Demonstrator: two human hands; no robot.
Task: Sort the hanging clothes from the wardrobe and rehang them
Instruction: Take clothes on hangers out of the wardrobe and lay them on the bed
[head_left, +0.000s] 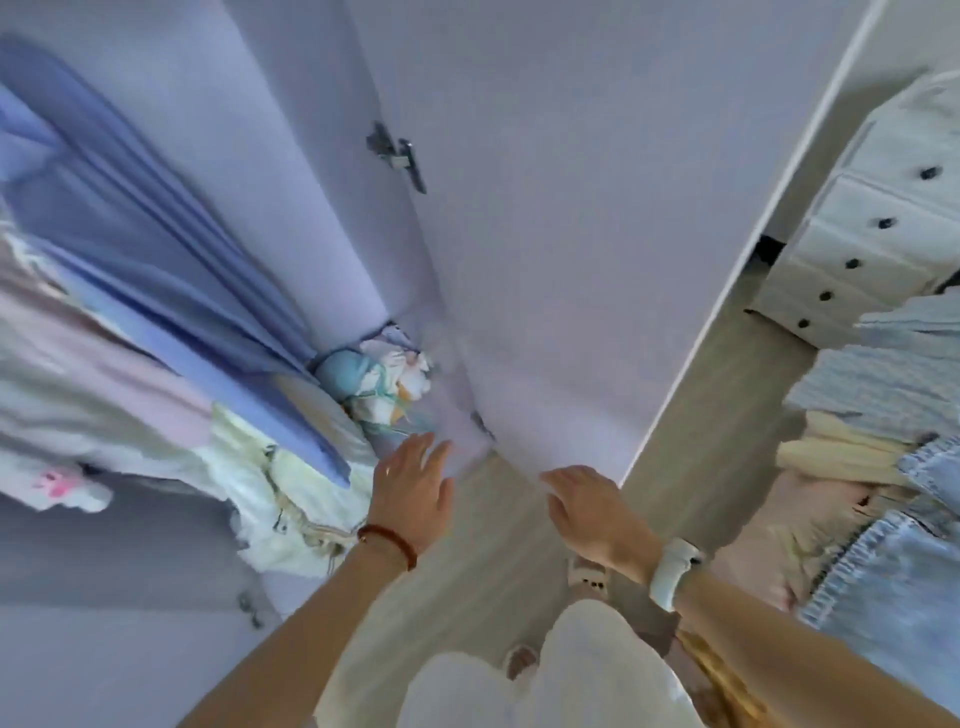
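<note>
Hanging clothes fill the wardrobe on the left: a blue garment, a pale pink one and a cream one below them. My left hand, with a red bracelet at the wrist, reaches forward with straight fingers near the wardrobe's lower edge and holds nothing. My right hand, with a white watch at the wrist, is stretched out beside it with relaxed fingers, below the open wardrobe door, and also holds nothing.
A pile of clothes with denim pieces lies at the right. Behind it stands a white chest of drawers with dark knobs. Bundled small items sit on the wardrobe floor. A door hinge shows above.
</note>
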